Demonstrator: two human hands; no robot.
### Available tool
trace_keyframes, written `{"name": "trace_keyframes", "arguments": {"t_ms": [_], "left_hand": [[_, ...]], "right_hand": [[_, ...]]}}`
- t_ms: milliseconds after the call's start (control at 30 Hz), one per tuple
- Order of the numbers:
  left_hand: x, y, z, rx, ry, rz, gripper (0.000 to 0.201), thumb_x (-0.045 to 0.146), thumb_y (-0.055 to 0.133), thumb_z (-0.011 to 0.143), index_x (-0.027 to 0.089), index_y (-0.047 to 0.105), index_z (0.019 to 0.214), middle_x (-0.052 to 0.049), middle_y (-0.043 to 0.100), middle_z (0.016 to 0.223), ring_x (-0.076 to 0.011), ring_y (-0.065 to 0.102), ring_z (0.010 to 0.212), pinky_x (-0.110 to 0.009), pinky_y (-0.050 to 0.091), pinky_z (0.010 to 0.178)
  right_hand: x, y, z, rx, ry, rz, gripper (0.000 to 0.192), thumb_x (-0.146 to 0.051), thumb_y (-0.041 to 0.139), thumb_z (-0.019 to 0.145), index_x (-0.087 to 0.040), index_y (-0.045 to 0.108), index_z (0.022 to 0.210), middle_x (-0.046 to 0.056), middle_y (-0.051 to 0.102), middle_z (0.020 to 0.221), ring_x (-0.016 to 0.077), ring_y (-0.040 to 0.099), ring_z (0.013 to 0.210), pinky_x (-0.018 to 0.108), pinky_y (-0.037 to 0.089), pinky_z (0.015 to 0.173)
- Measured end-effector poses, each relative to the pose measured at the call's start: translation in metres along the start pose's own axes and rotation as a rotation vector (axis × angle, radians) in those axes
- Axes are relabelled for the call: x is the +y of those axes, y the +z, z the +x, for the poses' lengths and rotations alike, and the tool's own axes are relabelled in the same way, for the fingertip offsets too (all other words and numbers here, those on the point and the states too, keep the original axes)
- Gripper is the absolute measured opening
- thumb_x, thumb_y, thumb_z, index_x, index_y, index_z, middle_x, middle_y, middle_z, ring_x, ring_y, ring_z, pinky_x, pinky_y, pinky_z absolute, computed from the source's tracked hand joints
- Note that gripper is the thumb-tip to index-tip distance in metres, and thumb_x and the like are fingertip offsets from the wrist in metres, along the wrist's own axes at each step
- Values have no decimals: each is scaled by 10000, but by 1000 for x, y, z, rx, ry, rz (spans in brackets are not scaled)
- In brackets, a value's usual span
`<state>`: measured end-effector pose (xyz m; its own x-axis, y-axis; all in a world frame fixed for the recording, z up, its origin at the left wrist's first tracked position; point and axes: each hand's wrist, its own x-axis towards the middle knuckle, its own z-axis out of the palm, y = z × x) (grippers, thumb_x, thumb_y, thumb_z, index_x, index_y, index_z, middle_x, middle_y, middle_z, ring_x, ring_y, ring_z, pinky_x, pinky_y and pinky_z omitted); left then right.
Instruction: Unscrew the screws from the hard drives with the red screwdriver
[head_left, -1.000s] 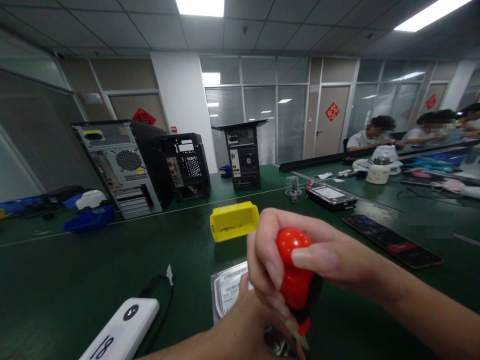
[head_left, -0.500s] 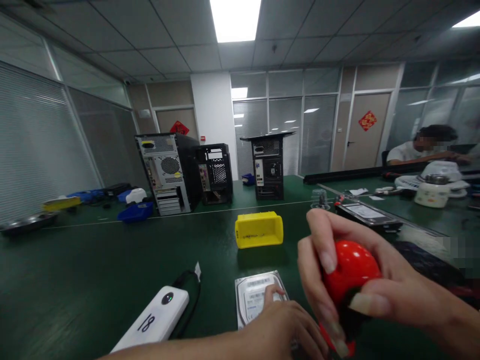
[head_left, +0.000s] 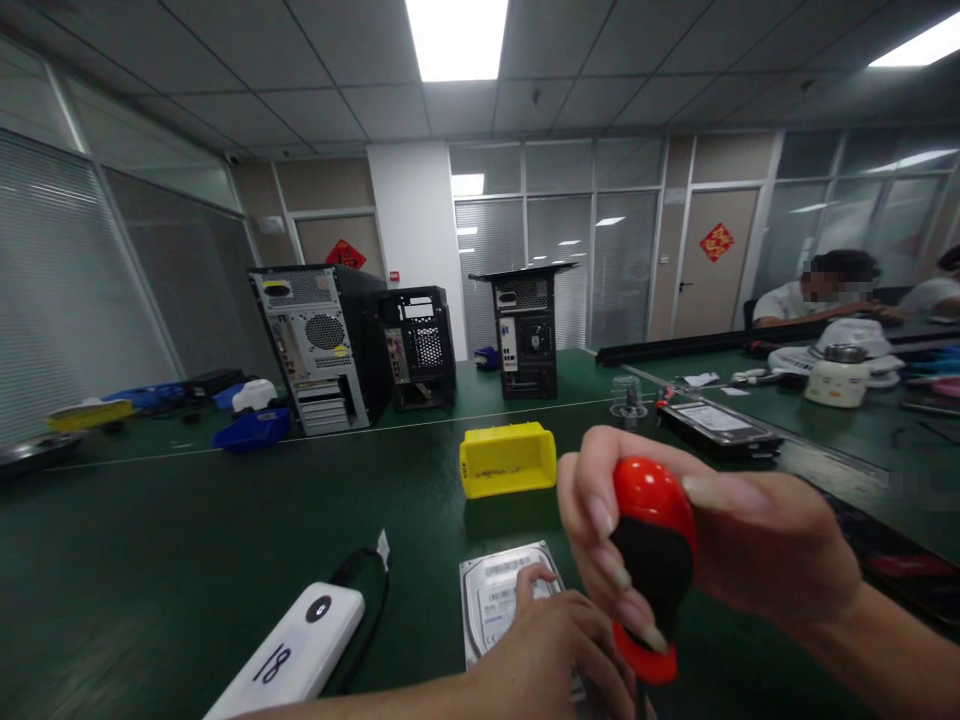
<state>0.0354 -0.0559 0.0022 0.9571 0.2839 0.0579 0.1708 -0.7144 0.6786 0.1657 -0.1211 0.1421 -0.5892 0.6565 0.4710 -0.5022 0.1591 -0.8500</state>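
My right hand (head_left: pixel 720 540) is wrapped around the red and black handle of a screwdriver (head_left: pixel 651 560), held upright with the shaft pointing down out of view. My left hand (head_left: pixel 555 650) rests on a silver hard drive (head_left: pixel 495 600) lying flat on the green table (head_left: pixel 187 540), its fingers covering the drive's near right part. The screwdriver tip is hidden behind my left hand.
A yellow plastic bin (head_left: pixel 506 458) stands just beyond the drive. A white device marked 18 (head_left: pixel 289 655) with a black cable lies at the near left. Three computer cases (head_left: pixel 322 345) stand at the back. Another hard drive (head_left: pixel 716 425) lies to the right. People sit far right.
My view swung left and then slightly back. The right hand turned the screwdriver handle, showing more of its black grip. My left hand stays on the drive.
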Motion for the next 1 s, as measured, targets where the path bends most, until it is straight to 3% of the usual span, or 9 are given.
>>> {"name": "trace_keyframes", "arguments": {"t_ms": [133,333,600,800,1000], "left_hand": [[-1,1,4,-18,-3,2,483,670,577,840,233,782,828,-19,755,898,-259,683,996,-403,390,1050],[1,-4,-2,-3,30,18,445,652,695,753,218,775,816,-16,746,1036,-265,659,1041,-424,277,1131],[1,-3,-4,-22,39,15,398,607,694,782,221,781,820,-14,755,934,-245,688,963,-429,294,1122],[0,1,-4,5,25,23,380,585,684,806,215,763,769,-5,752,920,-241,686,949,-425,322,1103],[8,-7,-11,40,12,54,314,551,774,729,254,765,830,13,691,1182,-269,606,1128,-411,247,1143]], "right_hand": [[-3,-4,-2,-35,8,-34,237,-326,559,915,-127,665,986,41,582,827,100,602,659,191,484,571],[0,-4,-3,-45,0,-47,173,-293,647,908,-134,661,974,40,636,884,87,645,720,218,529,689],[9,2,1,-29,-53,-14,208,-271,677,890,-179,492,866,6,653,773,72,624,520,178,509,490],[13,-1,0,-4,-46,-5,231,-314,710,854,-187,518,875,-36,572,699,28,478,451,117,409,417],[5,3,3,2,2,15,271,-414,541,913,-155,620,927,4,530,682,81,488,526,156,406,448]]}}
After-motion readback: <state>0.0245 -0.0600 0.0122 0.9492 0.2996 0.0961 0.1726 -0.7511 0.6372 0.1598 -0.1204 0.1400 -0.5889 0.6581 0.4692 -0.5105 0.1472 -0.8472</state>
